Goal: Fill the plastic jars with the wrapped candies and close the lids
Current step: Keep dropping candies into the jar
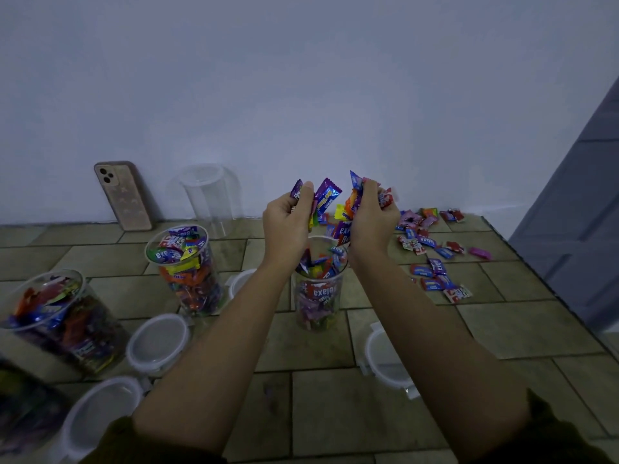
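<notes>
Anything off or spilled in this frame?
Nothing damaged. Loose candies lie scattered on the tiles right of the jar being filled, probably the supply pile, not a spill. One stray item: a phone leaning against the wall.

A plain room, most probably in a home

The scene is set against a bare white wall (301, 78), on a surface (318, 400) with a pattern of brownish rectangular tiles laid like bricks; whether it is the floor or a low table cannot be told. At the right side there is a grey panelled door (576, 195). A phone (122, 195) in a patterned case leans against the wall. Clear plastic jars (187, 269), white lids (157, 343) and loose wrapped candies (432, 242) are placed directly on the tiles. The light is dim and bluish, like ordinary indoor light.
</notes>
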